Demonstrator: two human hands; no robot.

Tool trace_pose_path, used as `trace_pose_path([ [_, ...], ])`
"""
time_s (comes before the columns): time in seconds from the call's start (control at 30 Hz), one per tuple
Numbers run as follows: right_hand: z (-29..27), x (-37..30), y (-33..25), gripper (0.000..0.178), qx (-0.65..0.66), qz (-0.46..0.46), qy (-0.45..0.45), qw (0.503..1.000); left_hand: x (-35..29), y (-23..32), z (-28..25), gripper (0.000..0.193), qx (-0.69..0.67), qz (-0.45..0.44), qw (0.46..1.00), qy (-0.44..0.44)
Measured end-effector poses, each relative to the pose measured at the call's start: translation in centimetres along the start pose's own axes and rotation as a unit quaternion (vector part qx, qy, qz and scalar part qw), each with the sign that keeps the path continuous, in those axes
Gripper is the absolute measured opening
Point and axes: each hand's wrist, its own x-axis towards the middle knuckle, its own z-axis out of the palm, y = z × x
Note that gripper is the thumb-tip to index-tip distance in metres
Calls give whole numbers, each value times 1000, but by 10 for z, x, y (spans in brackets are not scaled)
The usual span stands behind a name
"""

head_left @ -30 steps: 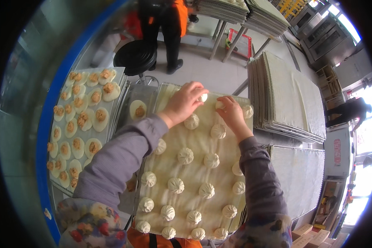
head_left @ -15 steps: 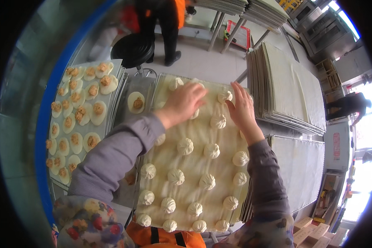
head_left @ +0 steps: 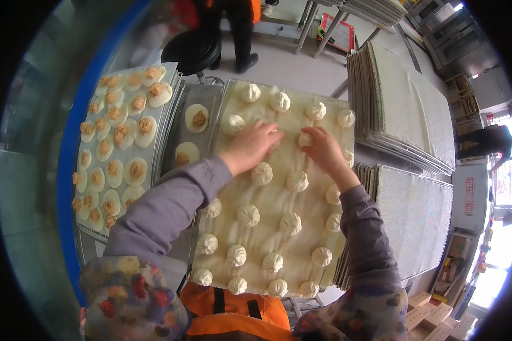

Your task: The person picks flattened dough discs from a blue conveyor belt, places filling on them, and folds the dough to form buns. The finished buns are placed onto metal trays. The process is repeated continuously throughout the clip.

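Rows of pleated buns [head_left: 248, 215] stand on a cloth-lined tray [head_left: 267, 236] in front of me. My left hand [head_left: 252, 146] reaches over the far part of the tray. Its fingers curl round a bun [head_left: 275, 140], which they mostly cover. To the right of it, my right hand [head_left: 326, 152] has its thumb and fingers round another bun [head_left: 305, 140]. Both of these buns rest on or very near the cloth; I cannot tell which. Left of the tray, dough rounds topped with filling [head_left: 197, 118] lie on a metal surface.
A board [head_left: 128, 196] at the left carries many filled dough rounds. Stacked cloth-covered trays [head_left: 404, 108] stand at the right, with another stack [head_left: 409, 227] nearer. A black stool [head_left: 192, 50] and a person in dark trousers [head_left: 242, 34] are beyond the tray.
Both hands have come nearer from the tray's far edge. The right hand's fingers, stretched out beside a bun before, now bend round one. The whole view has shifted slightly.
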Motion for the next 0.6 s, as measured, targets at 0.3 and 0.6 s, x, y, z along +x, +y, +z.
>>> trace_pose_path([
  [0.3,21,-14,-17,57,-130,-98,31,986,5,9,0,60,10,-44,998,-48],
  [0.6,-77,-86,3,61,-145,14,117,982,-79,45,-63,42,-101,-118,985,81],
])
